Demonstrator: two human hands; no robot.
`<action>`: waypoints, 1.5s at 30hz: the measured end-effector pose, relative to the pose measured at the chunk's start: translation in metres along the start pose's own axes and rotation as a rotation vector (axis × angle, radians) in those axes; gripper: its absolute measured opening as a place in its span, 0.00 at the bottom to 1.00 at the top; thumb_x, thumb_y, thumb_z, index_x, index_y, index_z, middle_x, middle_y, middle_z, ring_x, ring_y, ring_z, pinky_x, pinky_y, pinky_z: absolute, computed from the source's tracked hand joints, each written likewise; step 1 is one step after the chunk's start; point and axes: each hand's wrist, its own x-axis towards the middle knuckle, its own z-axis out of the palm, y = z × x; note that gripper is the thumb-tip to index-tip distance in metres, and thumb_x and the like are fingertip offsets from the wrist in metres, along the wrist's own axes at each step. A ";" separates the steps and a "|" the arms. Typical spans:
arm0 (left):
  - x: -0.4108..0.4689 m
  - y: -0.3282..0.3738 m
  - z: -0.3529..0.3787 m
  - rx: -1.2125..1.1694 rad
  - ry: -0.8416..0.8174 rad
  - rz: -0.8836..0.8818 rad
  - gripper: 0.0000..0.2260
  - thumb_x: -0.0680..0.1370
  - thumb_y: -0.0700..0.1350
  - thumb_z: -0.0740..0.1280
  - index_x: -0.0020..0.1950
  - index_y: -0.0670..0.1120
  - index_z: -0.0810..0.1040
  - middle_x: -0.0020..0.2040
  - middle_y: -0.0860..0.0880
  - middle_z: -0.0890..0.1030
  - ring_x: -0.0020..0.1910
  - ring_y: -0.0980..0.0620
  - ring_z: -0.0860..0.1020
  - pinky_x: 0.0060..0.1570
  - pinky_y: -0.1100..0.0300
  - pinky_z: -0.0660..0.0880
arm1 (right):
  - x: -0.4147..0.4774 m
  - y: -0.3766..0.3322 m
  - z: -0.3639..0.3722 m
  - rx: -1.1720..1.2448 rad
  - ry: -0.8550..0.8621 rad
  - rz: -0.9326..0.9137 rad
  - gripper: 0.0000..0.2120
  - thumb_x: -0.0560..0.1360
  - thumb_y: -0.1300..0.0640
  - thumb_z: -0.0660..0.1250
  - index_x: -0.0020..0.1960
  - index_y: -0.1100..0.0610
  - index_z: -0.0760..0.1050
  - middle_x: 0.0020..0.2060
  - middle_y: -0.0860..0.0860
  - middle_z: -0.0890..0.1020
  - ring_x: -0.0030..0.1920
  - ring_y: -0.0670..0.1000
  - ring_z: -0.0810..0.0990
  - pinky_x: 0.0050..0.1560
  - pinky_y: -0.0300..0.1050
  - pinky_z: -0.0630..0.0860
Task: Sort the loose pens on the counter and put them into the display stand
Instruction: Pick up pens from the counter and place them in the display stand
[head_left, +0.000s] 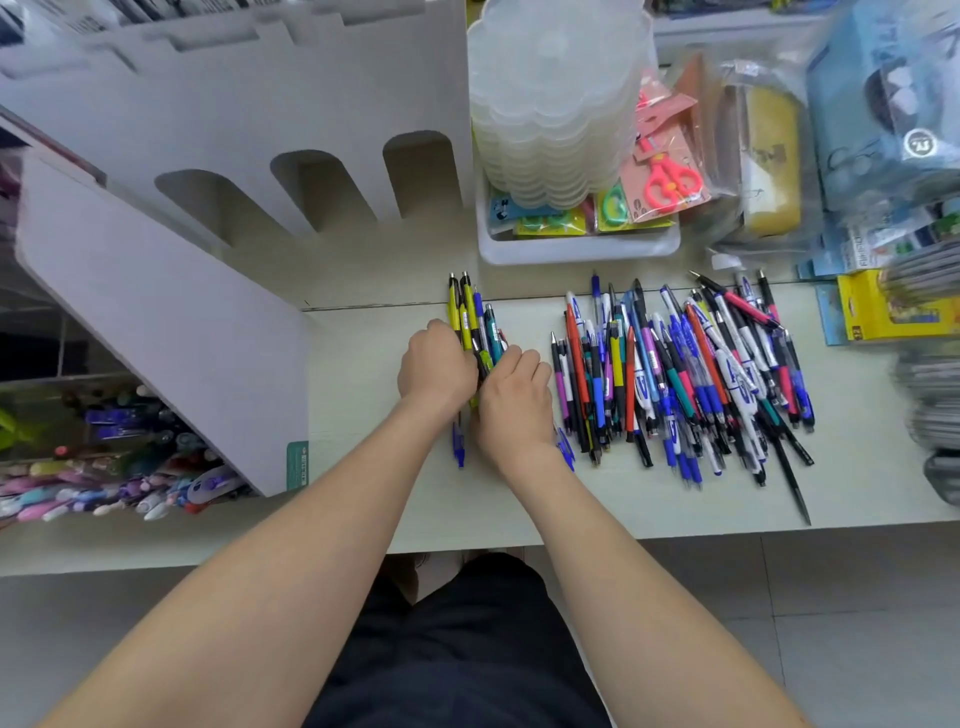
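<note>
Head-cam view looking down on a pale green counter (358, 395), w/ two bare forearms reaching fwd.

The left hand (436, 366) and right hand (514, 400) meet at centre. Fingers of both are curled round a bundle of yellow, black and blue click pens (470, 317), squeezing it from either side. The bundle lies on the counter, tips poking out past the knuckles, and a few blue ends show near the wrists.

A tall white tiered cardboard display stand (234, 208) sits to the left, near the bundle but apart from it. Its front row has three arched slots, which look empty, tho their depths are in shadow. Right of the hands, apart from the bundle, lies a big heap of mixed loose pens (680, 384) in blue, red, black, white and teal, approx. parallel and not yet sorted.

Step, as judged: gathering and squaring up one group of pens, prob. before a lift. The task looks early, as most pens remain in the heap. The next move calls for a firm grip so none slide out, then tipping the bundle upright and lowering it into one slot.

Writing:
- Several white-barrelled pens (744, 387) in the heap show a large blue "A".
- A green label (297, 465) on the stand's side panel has print too small to read.
- A round logo (919, 143) sits on a blue wrapped package, chars unclear.
- A yellow box (883, 312) at the right edge is too blurred to read.
</note>
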 end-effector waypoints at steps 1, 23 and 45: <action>-0.001 -0.002 -0.002 -0.005 0.003 -0.012 0.07 0.79 0.44 0.68 0.53 0.41 0.76 0.53 0.40 0.80 0.52 0.35 0.80 0.42 0.52 0.70 | 0.001 0.000 -0.002 -0.017 -0.028 -0.023 0.18 0.76 0.65 0.64 0.65 0.64 0.68 0.57 0.60 0.73 0.56 0.59 0.73 0.48 0.46 0.61; -0.062 -0.023 -0.015 -0.495 0.120 0.052 0.13 0.83 0.56 0.65 0.57 0.48 0.80 0.52 0.50 0.82 0.53 0.48 0.81 0.51 0.54 0.76 | -0.017 0.056 -0.085 0.898 -0.379 0.024 0.07 0.80 0.59 0.63 0.44 0.52 0.69 0.34 0.50 0.72 0.31 0.49 0.70 0.30 0.43 0.70; -0.108 0.024 -0.070 -1.442 -0.147 -0.146 0.06 0.82 0.33 0.65 0.56 0.42 0.72 0.39 0.41 0.78 0.37 0.46 0.80 0.38 0.53 0.82 | -0.068 0.034 -0.154 0.949 -0.386 -0.161 0.41 0.74 0.54 0.77 0.78 0.42 0.58 0.52 0.45 0.82 0.41 0.45 0.85 0.39 0.43 0.80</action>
